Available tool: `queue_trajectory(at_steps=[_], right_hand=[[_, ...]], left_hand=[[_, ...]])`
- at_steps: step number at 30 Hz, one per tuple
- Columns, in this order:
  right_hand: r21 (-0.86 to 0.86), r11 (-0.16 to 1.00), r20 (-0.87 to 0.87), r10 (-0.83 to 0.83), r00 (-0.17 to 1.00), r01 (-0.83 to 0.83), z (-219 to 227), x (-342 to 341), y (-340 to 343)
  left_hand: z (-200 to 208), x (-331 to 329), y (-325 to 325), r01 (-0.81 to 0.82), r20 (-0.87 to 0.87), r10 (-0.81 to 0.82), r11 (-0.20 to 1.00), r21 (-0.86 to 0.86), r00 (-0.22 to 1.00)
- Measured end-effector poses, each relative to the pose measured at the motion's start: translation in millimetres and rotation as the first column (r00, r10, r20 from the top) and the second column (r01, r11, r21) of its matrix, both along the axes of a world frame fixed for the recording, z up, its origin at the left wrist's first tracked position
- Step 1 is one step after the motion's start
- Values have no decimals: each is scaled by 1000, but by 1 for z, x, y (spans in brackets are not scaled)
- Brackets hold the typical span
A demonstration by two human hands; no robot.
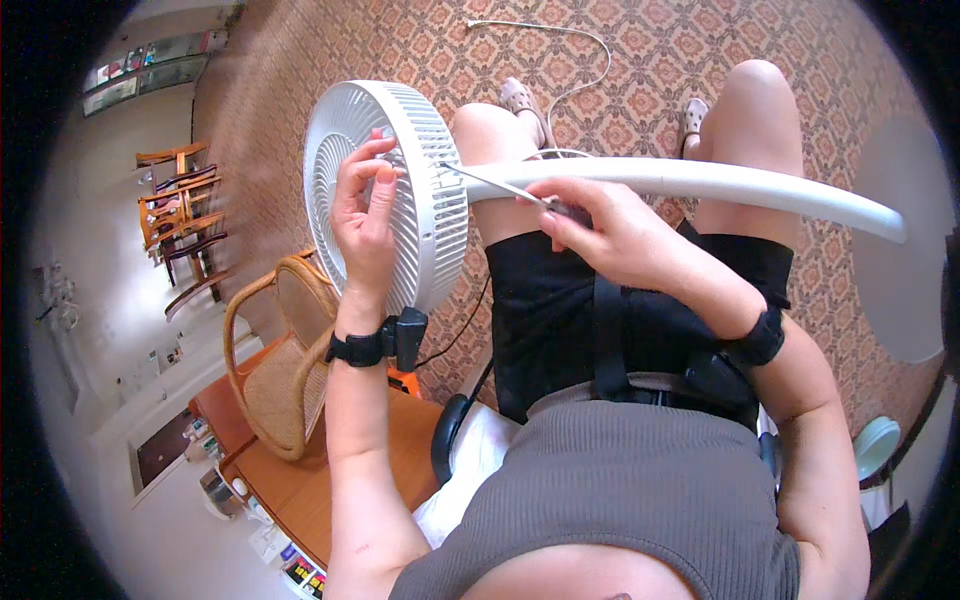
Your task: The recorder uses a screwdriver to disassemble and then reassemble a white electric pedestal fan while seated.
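Note:
A white pedestal fan lies on its side across my thighs. Its round slatted head [440, 225] is on the left, and its long curved pole [690, 178] runs right toward a pale round base [900, 270]. My left hand [365, 225] is at the fan head, fingers bent against the grille and thumb raised near the rim. In my right hand [610, 230] is a screwdriver [510, 187], gripped by its dark handle. Its thin metal shaft points left, and the tip meets the slatted side of the head. What the tip touches is too small to tell.
A white cord [608, 60] trails over the patterned floor [400, 45] beyond my feet. A rattan chair [290, 360] stands at the left beside a brown wooden table [390, 450]. Wooden chairs [185, 225] are farther left. A pale green stool [877, 447] stands at the right.

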State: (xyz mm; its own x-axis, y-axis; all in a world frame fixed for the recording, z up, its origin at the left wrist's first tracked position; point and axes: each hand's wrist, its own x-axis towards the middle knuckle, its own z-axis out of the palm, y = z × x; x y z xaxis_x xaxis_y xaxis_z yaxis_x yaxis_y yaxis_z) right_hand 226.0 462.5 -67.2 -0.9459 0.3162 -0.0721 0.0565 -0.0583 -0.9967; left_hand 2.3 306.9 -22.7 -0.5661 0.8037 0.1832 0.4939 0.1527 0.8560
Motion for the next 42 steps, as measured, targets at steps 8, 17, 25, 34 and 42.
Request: queue_trajectory(at_steps=[8, 17, 25, 34, 42], right_hand=[[313, 940, -72, -119, 990, 136, 11, -15, -2], [335, 935, -132, -76, 988, 117, 16, -15, -4], [330, 940, -103, -54, 993, 85, 17, -9, -4], [326, 940, -134, -58, 989, 99, 15, -9, -5], [302, 951, -69, -42, 997, 61, 16, -9, -3]], left_hand=[[23, -3, 2, 94, 275, -77, 994, -49, 958], [26, -4, -5, 118, 288, -88, 989, -90, 954], [25, -6, -5, 132, 273, -104, 988, -85, 956], [25, -8, -5, 161, 255, -134, 983, -89, 958], [25, -7, -5, 154, 280, -125, 985, -82, 952]])
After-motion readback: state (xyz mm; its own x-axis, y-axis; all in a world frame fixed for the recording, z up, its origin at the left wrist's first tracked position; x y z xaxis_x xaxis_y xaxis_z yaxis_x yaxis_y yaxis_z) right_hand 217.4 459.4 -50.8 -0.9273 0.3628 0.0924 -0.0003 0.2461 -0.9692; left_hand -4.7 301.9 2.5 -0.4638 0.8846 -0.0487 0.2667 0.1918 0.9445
